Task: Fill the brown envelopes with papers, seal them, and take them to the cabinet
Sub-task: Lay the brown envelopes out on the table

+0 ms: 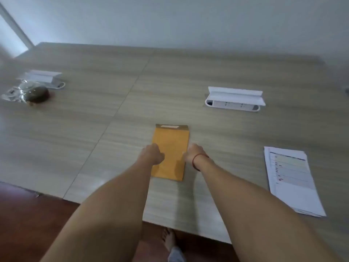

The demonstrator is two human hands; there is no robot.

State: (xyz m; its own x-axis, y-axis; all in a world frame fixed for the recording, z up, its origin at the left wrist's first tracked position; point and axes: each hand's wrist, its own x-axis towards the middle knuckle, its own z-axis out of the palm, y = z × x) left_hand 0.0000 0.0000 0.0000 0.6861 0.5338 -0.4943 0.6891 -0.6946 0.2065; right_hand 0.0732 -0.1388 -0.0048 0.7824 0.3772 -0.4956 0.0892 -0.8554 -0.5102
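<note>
The brown envelope [171, 146] lay flat near the front edge of the tabletop [226, 133], its flap open at the far end. The left hand [153, 154] rested on its left edge and the right hand [194, 152] on its right edge. Their fingers were hidden, so I could not tell whether either gripped it. The papers [291, 179] lay well apart to the right.

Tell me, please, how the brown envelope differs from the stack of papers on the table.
The brown envelope is orange-brown; the stack of papers is white with printed rows. The envelope is one piece with its flap open at the far end; the papers are several sheets, fanned. The left hand and right hand touch the envelope; the papers lie untouched at the right. Both lie flat on the table.
</note>
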